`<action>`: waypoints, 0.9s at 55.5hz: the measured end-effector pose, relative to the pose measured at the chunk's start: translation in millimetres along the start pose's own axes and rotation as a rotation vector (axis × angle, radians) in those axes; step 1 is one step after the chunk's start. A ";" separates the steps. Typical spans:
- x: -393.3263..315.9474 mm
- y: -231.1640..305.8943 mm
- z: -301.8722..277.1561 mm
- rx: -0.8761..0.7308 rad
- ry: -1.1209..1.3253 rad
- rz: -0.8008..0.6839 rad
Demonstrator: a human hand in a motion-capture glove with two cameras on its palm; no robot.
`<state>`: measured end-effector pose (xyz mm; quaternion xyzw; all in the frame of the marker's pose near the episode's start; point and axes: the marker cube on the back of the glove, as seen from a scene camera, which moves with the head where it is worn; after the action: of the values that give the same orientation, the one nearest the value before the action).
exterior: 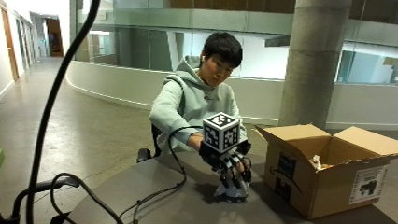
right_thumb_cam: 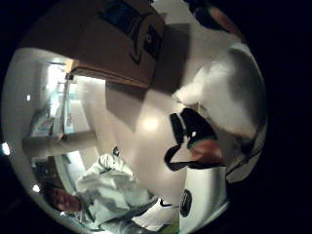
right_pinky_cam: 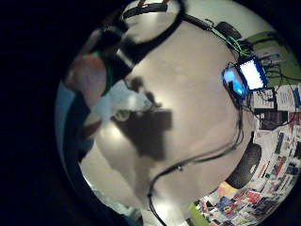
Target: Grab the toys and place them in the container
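Observation:
In the outside view my gloved right hand (exterior: 227, 165) points its fingers down onto a white plush toy (exterior: 231, 192), which sits on the grey table (exterior: 155, 196) just left of the open cardboard box (exterior: 326, 175). The fingertips close around the toy's top. In the thumb side palm view the white fluffy toy (right_thumb_cam: 229, 92) lies close to the palm, with a fingertip (right_thumb_cam: 207, 148) beside it and the box (right_thumb_cam: 122, 39) beyond. The little finger side palm view shows a finger (right_pinky_cam: 87, 77) by a pale part of the toy (right_pinky_cam: 120, 101). Something white (exterior: 317, 162) lies inside the box.
A black cable (exterior: 155, 193) runs across the table from the hand toward the left edge. A small lit device (right_pinky_cam: 244, 75) with wires and papers (right_pinky_cam: 277, 160) lie below the table's far side. The person's bare hand is not visible.

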<state>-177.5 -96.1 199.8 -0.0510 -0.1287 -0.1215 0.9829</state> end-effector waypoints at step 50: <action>-38.3 51.8 -104.2 0.004 0.101 -0.164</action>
<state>-175.3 -51.2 85.9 -0.0321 -0.0828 -0.2035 0.9750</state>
